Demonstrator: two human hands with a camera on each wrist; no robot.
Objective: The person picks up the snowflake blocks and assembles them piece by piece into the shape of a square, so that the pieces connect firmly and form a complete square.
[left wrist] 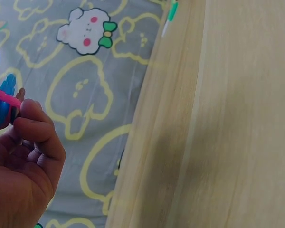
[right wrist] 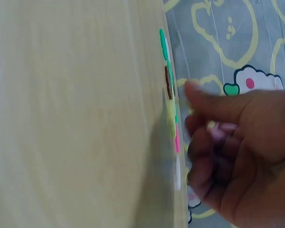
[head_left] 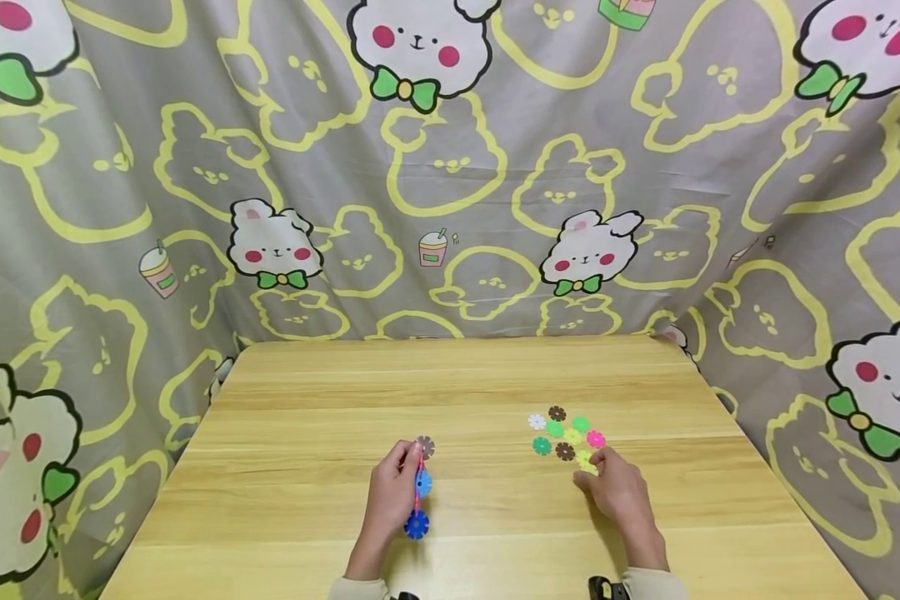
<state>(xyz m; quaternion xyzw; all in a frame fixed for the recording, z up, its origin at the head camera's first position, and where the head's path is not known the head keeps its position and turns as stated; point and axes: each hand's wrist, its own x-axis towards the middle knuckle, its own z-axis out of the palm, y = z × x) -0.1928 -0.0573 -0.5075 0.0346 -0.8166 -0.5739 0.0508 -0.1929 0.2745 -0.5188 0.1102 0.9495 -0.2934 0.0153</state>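
Note:
My left hand (head_left: 393,487) pinches a joined string of plastic snowflake discs between thumb and fingers. A brown disc (head_left: 426,447) sits at its far end, a light blue disc (head_left: 424,483) in the middle and a dark blue disc (head_left: 417,524) at the near end. Seen edge-on, a pink disc (left wrist: 4,96) links them. At the right, my right hand (head_left: 617,487) is low over the near edge of a group of loose discs. Its thumb and fingers are bent around a yellow disc (head_left: 586,461), partly hidden by them, with a gap between their tips.
Loose discs lie flat at the right of the wooden table (head_left: 307,417): a white disc (head_left: 537,422), a pink-red disc (head_left: 596,438), a dark green disc (head_left: 542,446), and several brown, light green and yellow ones. A patterned curtain (head_left: 450,183) hangs behind and along both sides.

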